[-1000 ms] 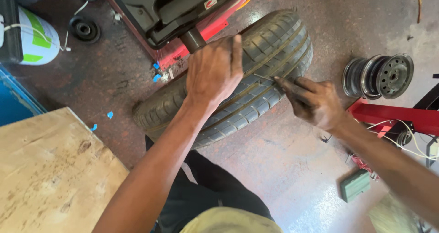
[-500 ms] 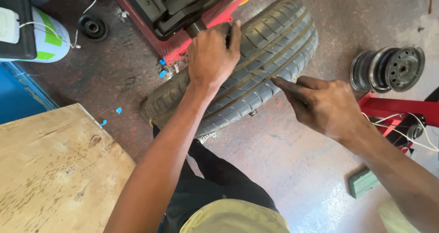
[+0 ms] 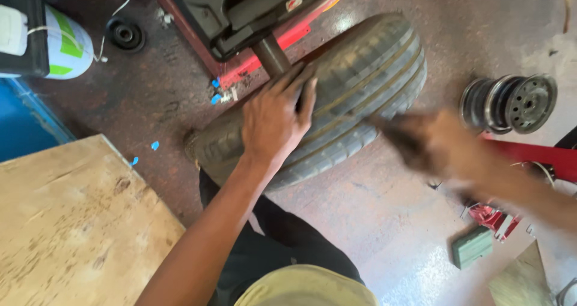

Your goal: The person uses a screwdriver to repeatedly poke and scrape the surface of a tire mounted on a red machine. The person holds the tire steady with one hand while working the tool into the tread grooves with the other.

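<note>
A black car tyre (image 3: 366,78) stands on its tread on the stained floor, mounted on the shaft of a red and black machine (image 3: 240,12). My left hand (image 3: 276,117) lies flat on top of the tread, fingers spread toward the shaft. My right hand (image 3: 442,147) is blurred by motion just right of the tyre, a little off the tread. Its fingers are closed around a thin dark tool whose tip (image 3: 387,129) points at the tyre. My dark trousers and yellow-green shirt fill the bottom middle.
A bare steel wheel rim (image 3: 517,102) lies at the right above a red metal frame (image 3: 541,156). A wooden board (image 3: 72,222) fills the lower left. A green block (image 3: 473,247), a white and green container (image 3: 66,48) and a small black disc (image 3: 124,34) sit on the floor.
My right hand has pulled back from the tread to the right and is now blurred. The left hand has stayed on the tyre, and the view has shifted slightly.
</note>
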